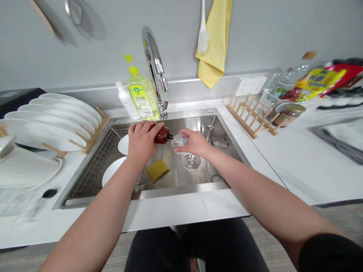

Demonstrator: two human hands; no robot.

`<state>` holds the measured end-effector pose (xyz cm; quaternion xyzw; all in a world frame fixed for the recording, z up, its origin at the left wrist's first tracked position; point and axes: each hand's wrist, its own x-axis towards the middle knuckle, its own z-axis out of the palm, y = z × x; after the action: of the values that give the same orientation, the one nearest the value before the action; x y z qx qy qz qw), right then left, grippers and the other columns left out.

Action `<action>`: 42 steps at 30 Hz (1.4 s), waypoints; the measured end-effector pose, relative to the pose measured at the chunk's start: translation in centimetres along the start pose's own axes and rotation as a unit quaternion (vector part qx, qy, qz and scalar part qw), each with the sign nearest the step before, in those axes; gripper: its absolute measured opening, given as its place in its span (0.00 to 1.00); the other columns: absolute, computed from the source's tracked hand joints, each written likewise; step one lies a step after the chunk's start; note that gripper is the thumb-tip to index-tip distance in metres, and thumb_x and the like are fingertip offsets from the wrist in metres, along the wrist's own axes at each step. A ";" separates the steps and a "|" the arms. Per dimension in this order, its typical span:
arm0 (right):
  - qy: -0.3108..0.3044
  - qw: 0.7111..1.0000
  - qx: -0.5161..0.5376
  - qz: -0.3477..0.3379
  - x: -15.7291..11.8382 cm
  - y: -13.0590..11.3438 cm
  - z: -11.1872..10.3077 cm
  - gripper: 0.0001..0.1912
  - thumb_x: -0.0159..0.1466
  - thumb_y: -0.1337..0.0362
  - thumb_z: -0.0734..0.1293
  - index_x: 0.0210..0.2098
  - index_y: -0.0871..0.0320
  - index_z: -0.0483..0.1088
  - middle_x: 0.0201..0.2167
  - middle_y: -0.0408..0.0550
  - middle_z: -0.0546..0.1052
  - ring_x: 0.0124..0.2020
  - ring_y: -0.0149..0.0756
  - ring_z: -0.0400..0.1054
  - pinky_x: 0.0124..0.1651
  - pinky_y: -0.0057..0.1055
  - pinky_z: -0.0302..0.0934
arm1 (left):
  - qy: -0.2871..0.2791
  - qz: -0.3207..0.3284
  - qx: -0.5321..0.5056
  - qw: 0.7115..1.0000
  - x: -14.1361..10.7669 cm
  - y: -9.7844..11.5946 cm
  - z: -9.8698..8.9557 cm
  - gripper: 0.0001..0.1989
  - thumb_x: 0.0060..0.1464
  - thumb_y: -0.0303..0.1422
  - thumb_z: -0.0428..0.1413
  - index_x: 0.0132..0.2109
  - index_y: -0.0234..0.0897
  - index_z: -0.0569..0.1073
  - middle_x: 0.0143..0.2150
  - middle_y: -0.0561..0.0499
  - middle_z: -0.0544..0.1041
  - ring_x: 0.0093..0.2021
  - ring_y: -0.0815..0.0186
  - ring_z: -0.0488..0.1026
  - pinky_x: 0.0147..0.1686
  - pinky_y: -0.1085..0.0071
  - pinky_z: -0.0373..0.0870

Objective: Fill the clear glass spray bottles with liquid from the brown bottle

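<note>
Over the steel sink (pixel 181 189), my left hand (pixel 143 139) is wrapped round a dark red-brown bottle (pixel 162 135), tipped on its side with its narrow black neck pointing right. My right hand (pixel 195 142) grips a small clear glass (pixel 180 142), its mouth against or very near the bottle's neck. Whether liquid flows between them I cannot tell. Below the hands, a yellow sponge (pixel 157 170) lies on the sink floor, left of the drain (pixel 191 161). White bowls (pixel 112 170) sit on a wire rack (pixel 93 170) at the sink's left, partly behind my left arm.
A chrome faucet (pixel 154 60) rises behind the sink, beside a yellow-green soap bottle (pixel 142 94) and a white bottle (pixel 126 101). White plates (pixel 42 132) stand in a wooden rack at left. Another wooden rack (pixel 255 115) and a jar (pixel 292 113) are at right. A yellow cloth (pixel 215 45) hangs above.
</note>
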<state>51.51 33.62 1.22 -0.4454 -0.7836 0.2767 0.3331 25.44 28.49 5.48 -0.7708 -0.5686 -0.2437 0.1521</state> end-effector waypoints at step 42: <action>-0.014 0.943 0.327 0.068 0.3 -0.5 -1.5 0.42 0.46 0.50 0.89 0.56 0.50 0.75 0.53 0.50 0.86 0.54 0.50 0.82 0.56 0.46 0.79 | -0.024 -0.215 -0.306 0.927 0.2 -1.2 3.6 0.44 0.45 0.39 0.79 0.68 0.44 0.76 0.58 0.46 0.88 0.55 0.47 0.87 0.60 0.54 0.82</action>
<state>52.29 33.91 2.62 -0.3600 -0.6228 0.5457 0.4298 25.11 30.83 2.48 -0.6444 -0.6220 -0.4146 -0.1610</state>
